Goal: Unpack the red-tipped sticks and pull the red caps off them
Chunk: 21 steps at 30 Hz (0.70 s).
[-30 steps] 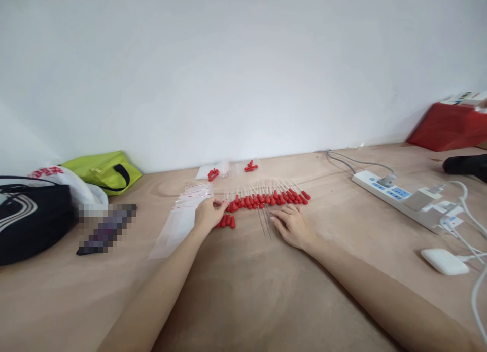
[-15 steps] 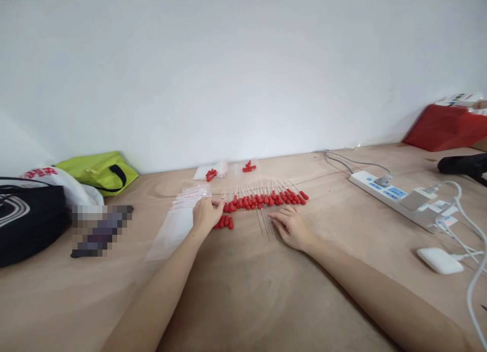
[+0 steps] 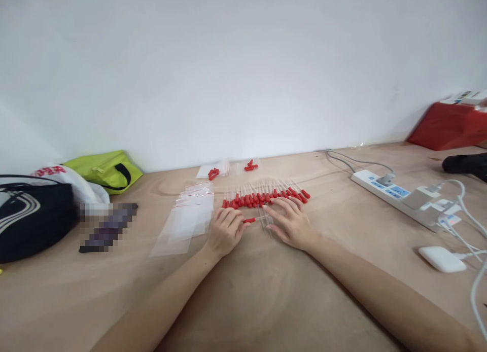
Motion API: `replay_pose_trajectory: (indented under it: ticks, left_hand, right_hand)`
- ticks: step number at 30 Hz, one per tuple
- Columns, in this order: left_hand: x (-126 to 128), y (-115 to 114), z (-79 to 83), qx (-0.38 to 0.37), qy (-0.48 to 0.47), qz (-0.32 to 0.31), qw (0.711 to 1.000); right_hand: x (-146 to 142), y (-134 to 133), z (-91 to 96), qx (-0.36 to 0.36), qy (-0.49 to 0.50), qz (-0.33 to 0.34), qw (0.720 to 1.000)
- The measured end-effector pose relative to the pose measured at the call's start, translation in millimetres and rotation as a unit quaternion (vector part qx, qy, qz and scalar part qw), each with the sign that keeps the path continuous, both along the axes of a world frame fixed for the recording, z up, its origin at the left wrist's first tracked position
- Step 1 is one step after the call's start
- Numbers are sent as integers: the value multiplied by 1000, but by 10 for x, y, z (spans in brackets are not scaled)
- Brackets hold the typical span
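My left hand (image 3: 227,231) is closed on a red rubber bulb (image 3: 249,220). A thin glass tube (image 3: 261,217) runs from this bulb towards my right hand (image 3: 289,222), whose thumb and forefinger sit around its far end. The exact grip there is partly hidden. Under and beside the right fingertips lie a few bare glass tubes (image 3: 263,227). Just beyond both hands, a long row of droppers with red bulbs (image 3: 249,199) lies side by side, glass tips towards the wall. The loose red bulbs near my left hand are covered by it.
Clear zip bags (image 3: 186,220) lie left of my hands. Two small bags with red bulbs (image 3: 213,174) are near the wall. A power strip (image 3: 395,195) with cables and a white charger (image 3: 441,259) sits right. Bags (image 3: 34,220) and a pixelated dark object (image 3: 108,229) are left.
My left hand has moved right and nearer me, now holding a red bulb with a glass tube at its end. The right hand has shifted slightly, its fingers more spread. The view has turned slightly left.
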<state>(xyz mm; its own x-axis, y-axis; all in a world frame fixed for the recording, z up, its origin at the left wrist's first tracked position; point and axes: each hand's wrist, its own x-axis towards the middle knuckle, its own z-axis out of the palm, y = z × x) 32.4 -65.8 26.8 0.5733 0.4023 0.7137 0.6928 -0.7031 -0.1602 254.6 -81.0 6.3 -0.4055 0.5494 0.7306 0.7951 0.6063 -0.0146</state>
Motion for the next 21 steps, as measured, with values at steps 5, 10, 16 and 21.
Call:
replay_pose_trajectory:
  ticks: [5,10,16,21]
  left_hand:
    - [48,7,-46,52,8,-12,999]
    - [45,-14,-54,45,15,-8,999]
    - [83,-18,-71,-69,30,-5,997]
    - [124,-2,-98,-152,34,-47,987]
  right_hand:
    - [-40,37,-31,2,-38,9,999]
    - [-64,73,-56,5,-23,27,999]
    - [-78,64,-71,1,-7,45,999]
    - [-86,59,-77,19,-8,49,999]
